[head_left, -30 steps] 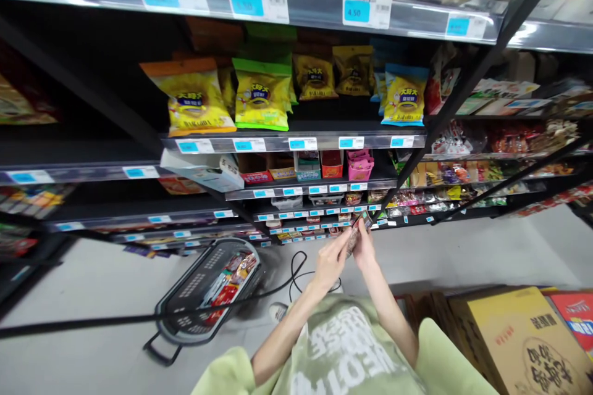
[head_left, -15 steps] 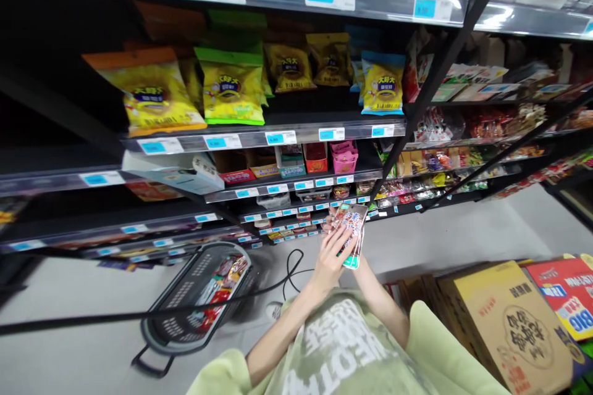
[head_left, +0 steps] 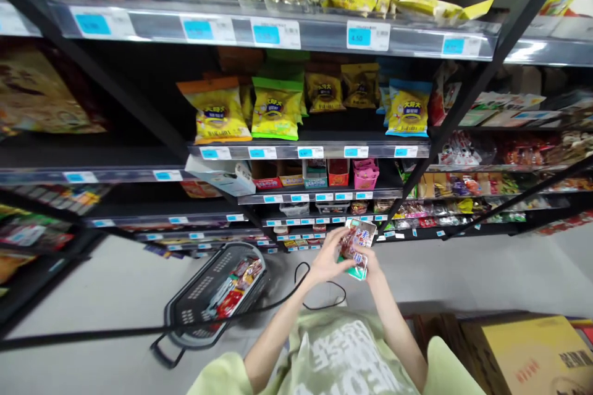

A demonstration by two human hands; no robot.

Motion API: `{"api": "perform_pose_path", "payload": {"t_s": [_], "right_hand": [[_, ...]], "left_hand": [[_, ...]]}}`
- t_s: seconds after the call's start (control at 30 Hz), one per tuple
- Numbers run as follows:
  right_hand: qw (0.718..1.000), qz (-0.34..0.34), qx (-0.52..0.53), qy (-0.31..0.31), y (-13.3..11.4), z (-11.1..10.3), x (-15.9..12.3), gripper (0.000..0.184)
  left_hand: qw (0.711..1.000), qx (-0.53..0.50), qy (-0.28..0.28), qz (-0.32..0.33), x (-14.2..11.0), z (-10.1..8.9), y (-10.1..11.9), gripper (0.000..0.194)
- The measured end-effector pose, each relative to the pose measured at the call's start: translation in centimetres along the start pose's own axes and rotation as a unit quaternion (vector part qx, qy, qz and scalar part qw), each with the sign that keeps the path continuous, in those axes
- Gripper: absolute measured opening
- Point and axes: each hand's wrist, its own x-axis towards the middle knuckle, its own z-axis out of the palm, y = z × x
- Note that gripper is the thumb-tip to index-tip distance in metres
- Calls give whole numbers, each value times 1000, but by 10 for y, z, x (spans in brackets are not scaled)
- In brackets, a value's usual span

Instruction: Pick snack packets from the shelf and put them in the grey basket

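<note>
Both hands are on flat snack packets (head_left: 360,236), printed dark red with large characters and a green lower edge. They seem to be a small stack, held in front of my chest. My left hand (head_left: 330,257) grips them from the left side, with the fingers partly behind the packets. My right hand (head_left: 369,259) holds the lower right, its thumb lying across the printed face. On the floor to the left stands a dark grey shopping basket (head_left: 193,296) with several colourful packets (head_left: 234,290) inside.
Ahead, black shelving (head_left: 306,151) carries yellow snack bags (head_left: 277,110), small boxes (head_left: 267,174) and price tags. A cardboard carton (head_left: 532,352) stands close on the right. A black cord (head_left: 303,271) lies on the grey floor, and a dark strap crosses the view.
My left hand has shifted from the front of the packets to their left side. My right thumb now shows on the front. The view has turned slightly left and up.
</note>
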Motion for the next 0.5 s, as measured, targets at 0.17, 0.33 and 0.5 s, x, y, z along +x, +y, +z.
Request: {"api": "perform_pose_path", "payload": {"t_s": [0.17,0.33,0.5], "right_hand": [[973,84,-53,-206,-11,2,-4,59],[960,110,-117,-229,-9,15,-9,53],[965,149,-84,-199,-3,15,-4,58]], "left_hand": [[997,-13,8,-77,26,-43,-21,62],[971,52,-202,-119,32,-59,-27,36],[967,103,-192,-130,27,-52,-24,46]]}}
